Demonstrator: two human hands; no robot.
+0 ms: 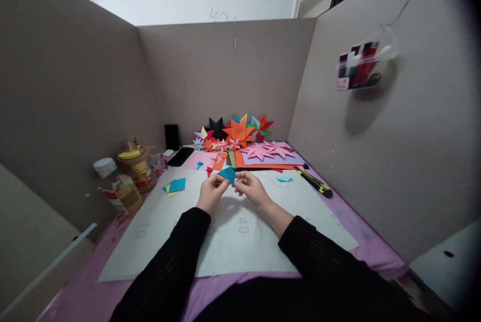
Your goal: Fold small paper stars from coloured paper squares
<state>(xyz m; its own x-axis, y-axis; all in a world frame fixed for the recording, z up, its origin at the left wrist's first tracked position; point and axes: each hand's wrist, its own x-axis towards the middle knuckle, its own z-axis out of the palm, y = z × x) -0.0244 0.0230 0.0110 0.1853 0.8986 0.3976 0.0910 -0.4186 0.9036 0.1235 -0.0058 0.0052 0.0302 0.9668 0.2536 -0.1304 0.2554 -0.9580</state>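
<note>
A small piece of folded blue paper (227,174) is held up between my two hands, above the white sheet (259,252). My left hand (212,191) pinches its left side with thumb and fingers. At its right edge my right hand (251,188) closes its fingertips on the same paper. To the left lie small blue and yellow paper squares (176,186). A light teal folded paper piece (284,179) rests to the right of my right hand. Small blue and red folded bits (209,171) lie just beyond my left hand.
Folded paper stars (239,132) crowd the back, with coloured paper sheets (270,159) before them. A yellow-black utility knife (314,183) lies right. Jars and a bottle (128,193) stand left, near a phone (181,156). Grey partitions (225,71) enclose the table; a plastic holder (363,66) hangs right.
</note>
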